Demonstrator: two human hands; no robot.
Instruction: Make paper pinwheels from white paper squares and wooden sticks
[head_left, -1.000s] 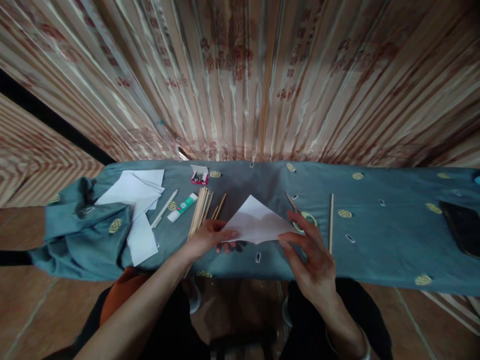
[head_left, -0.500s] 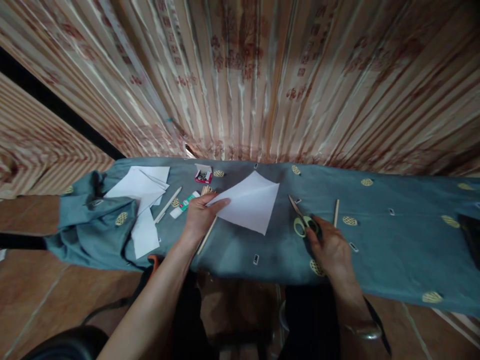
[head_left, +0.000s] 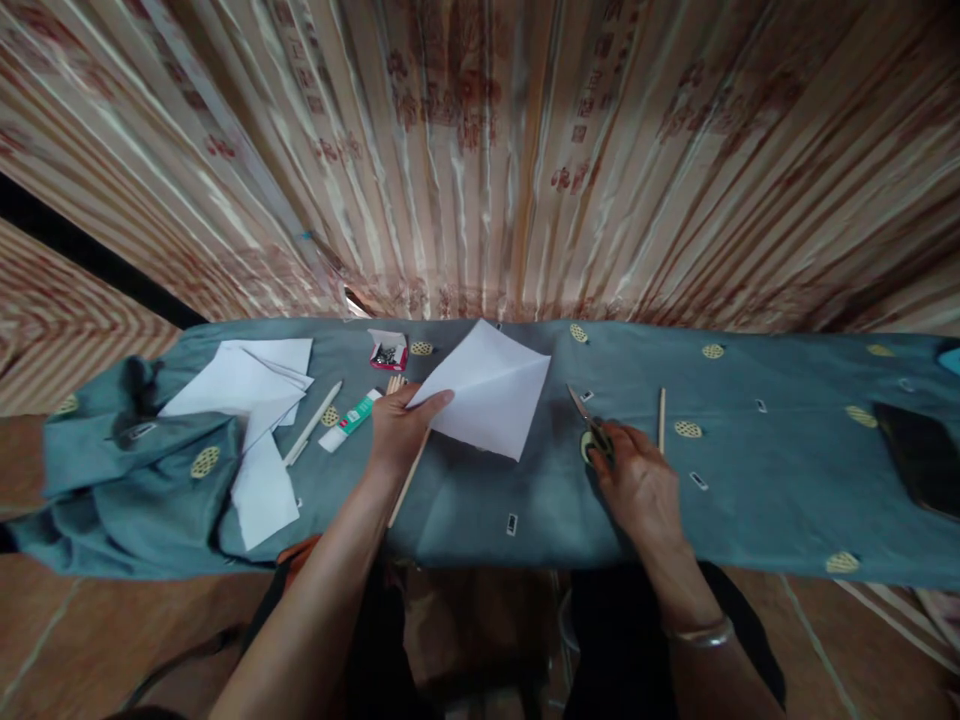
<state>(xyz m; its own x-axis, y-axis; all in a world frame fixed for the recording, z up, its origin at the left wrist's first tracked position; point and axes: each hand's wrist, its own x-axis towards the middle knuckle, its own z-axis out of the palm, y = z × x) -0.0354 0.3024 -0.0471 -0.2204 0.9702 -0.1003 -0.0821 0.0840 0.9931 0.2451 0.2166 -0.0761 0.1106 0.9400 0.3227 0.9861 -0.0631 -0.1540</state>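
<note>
My left hand point(head_left: 397, 432) pinches the left corner of a folded white paper point(head_left: 491, 390) and lifts it off the blue-grey cloth of the table point(head_left: 787, 470). My right hand point(head_left: 637, 480) rests on a pair of green-handled scissors point(head_left: 589, 425), fingers curled over the handles; its blades point away to the upper left. A bundle of thin wooden sticks point(head_left: 405, 475) lies under my left hand, mostly hidden by it.
A stack of white sheets point(head_left: 247, 400) lies at the left, with a white pen point(head_left: 311, 438), a green-and-white glue stick point(head_left: 346, 420) and a small red box of staples point(head_left: 388, 350) nearby. A single stick point(head_left: 661, 420) lies right of the scissors. A dark flat object point(head_left: 922, 455) sits far right. A striped curtain hangs behind.
My left hand raised the folded paper from flat on the cloth to held up. My right hand left the paper, moved right and settled onto the scissors.
</note>
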